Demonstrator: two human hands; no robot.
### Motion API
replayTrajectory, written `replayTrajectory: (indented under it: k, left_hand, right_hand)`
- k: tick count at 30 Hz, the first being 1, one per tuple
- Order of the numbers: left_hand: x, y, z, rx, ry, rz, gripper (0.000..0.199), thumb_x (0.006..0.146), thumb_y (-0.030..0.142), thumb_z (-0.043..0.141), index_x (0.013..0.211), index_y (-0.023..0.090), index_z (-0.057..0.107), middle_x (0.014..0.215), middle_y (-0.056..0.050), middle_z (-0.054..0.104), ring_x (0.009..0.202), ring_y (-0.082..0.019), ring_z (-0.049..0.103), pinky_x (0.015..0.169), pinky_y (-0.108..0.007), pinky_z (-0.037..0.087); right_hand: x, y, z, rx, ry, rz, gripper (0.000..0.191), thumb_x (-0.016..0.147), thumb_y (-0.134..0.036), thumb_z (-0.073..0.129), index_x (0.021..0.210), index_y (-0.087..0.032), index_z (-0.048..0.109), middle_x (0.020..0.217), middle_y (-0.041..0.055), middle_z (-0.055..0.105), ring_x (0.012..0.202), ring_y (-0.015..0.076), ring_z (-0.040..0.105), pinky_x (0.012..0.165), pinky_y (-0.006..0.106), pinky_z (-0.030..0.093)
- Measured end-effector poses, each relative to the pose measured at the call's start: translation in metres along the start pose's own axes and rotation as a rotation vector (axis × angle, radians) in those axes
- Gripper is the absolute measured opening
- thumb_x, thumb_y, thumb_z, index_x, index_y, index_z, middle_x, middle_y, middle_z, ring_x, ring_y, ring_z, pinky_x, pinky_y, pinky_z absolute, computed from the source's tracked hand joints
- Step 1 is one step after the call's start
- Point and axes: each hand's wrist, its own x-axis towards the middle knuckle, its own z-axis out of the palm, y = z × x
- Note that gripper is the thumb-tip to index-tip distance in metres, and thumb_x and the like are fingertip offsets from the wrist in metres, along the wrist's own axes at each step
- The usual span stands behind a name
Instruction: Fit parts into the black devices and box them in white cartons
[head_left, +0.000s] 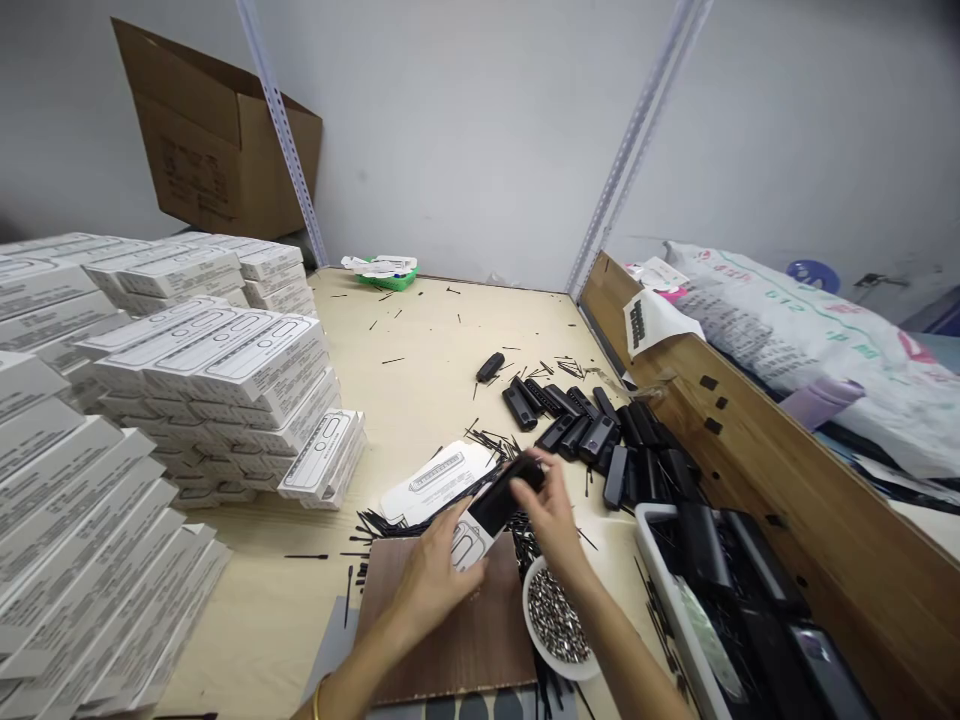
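My left hand [437, 563] is closed round a slim white printed carton [470, 541], above a brown wood-grain board [397, 650]. My right hand [553, 510] grips a black oblong case [507, 492] at its far end. The case lines up with the carton and meets its end; whether it is partly inside, I cannot tell. Behind the hands lies a white printed sheet [439, 482], with thin black sticks [375, 525] around it. Beside my right wrist stands a white bowl [530, 612] of small shiny metal pieces [556, 615].
Stacked white cartons [247, 350] fill the left side. Black cases [596, 437] lie heaped at right, near a white bin [660, 560] holding more. A wooden side board [750, 440] borders the right. A green tray [397, 281] and a cardboard box [217, 140] are at the back.
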Motion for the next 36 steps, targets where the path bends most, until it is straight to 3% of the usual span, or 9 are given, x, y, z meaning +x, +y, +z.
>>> replayTrajectory:
  k: [3,6,10,14,20,26,29,32,36]
  left_hand:
    - [0.002,0.012,0.003,-0.037,0.025,0.018,0.062,0.069,0.026,0.067,0.128,0.02,0.052,0.129,-0.01,0.056,0.122,-0.031,0.048,0.107,-0.044,0.032]
    - [-0.001,0.016,0.003,-0.095,0.053,0.002,0.063,0.071,0.029,0.067,0.131,0.021,0.048,0.133,-0.009,0.053,0.125,-0.029,0.046,0.107,-0.043,0.032]
    - [-0.005,0.015,0.006,-0.119,0.074,0.045,0.064,0.074,0.028,0.066,0.133,0.023,0.043,0.14,-0.008,0.046,0.131,-0.026,0.039,0.112,-0.039,0.026]
    - [-0.003,0.013,0.013,-0.089,0.073,0.044,0.062,0.078,0.03,0.062,0.135,0.023,0.04,0.142,-0.009,0.043,0.133,-0.025,0.037,0.112,-0.04,0.026]
    - [0.0,0.01,0.021,-0.053,0.109,0.037,0.067,0.078,0.025,0.059,0.139,0.021,0.032,0.146,-0.01,0.037,0.137,-0.025,0.03,0.114,-0.041,0.021]
    - [-0.002,0.01,0.022,-0.09,0.101,0.041,0.067,0.08,0.025,0.057,0.138,0.023,0.025,0.147,-0.009,0.033,0.137,-0.022,0.028,0.114,-0.038,0.021]
    - [-0.003,0.01,0.02,-0.073,0.124,0.072,0.053,0.08,0.022,0.055,0.129,0.023,0.035,0.135,-0.009,0.044,0.129,-0.023,0.039,0.11,-0.04,0.028]
    - [-0.006,0.009,0.019,-0.021,0.045,0.144,0.035,0.074,0.013,0.053,0.108,0.023,0.048,0.114,-0.007,0.056,0.113,-0.023,0.052,0.099,-0.039,0.04]
    - [-0.009,0.006,0.021,-0.104,-0.011,0.153,0.045,0.071,0.01,0.055,0.113,0.022,0.044,0.119,-0.01,0.055,0.117,-0.023,0.05,0.101,-0.04,0.038]
  right_hand:
    - [-0.006,0.008,0.0,-0.285,-0.127,0.038,0.029,0.088,-0.045,0.047,0.081,-0.024,0.065,0.102,0.0076,0.065,0.097,0.0228,0.059,0.082,0.034,0.046]
    - [0.002,0.038,-0.015,-0.491,0.048,0.189,0.033,0.082,-0.042,0.052,0.055,-0.023,0.053,0.069,0.0087,0.063,0.08,0.0247,0.06,0.07,0.035,0.044]
    - [0.009,0.076,-0.024,-0.525,0.072,0.291,0.035,0.061,-0.025,0.068,0.041,-0.023,0.04,0.044,0.0015,0.05,0.059,0.0205,0.057,0.058,0.031,0.04]
    - [0.008,0.072,-0.022,-0.394,0.039,0.277,0.024,0.063,-0.031,0.065,0.049,-0.022,0.047,0.048,0.0003,0.054,0.051,0.0167,0.053,0.052,0.028,0.04]
    - [-0.012,0.005,-0.003,0.169,0.146,0.139,0.04,0.081,-0.042,0.058,0.116,-0.029,0.042,0.081,-0.0013,0.064,0.065,0.0152,0.06,0.061,0.03,0.05]
    - [-0.037,-0.013,0.021,-0.109,-0.022,-0.036,0.016,0.086,-0.035,0.055,0.081,-0.023,0.064,0.083,0.0031,0.061,0.083,0.0192,0.058,0.077,0.031,0.044]
    - [-0.034,-0.002,0.025,-0.011,0.041,0.033,0.018,0.082,-0.036,0.061,0.094,-0.024,0.061,0.089,0.0028,0.059,0.085,0.0191,0.057,0.076,0.03,0.045]
    - [-0.028,0.006,0.035,0.088,0.116,0.133,0.044,0.071,-0.037,0.072,0.109,-0.024,0.054,0.095,0.0027,0.059,0.085,0.0192,0.057,0.073,0.029,0.047]
    - [-0.035,0.01,0.055,0.014,0.086,0.076,0.02,0.083,-0.04,0.058,0.087,-0.02,0.059,0.081,0.002,0.06,0.074,0.0183,0.057,0.068,0.03,0.046]
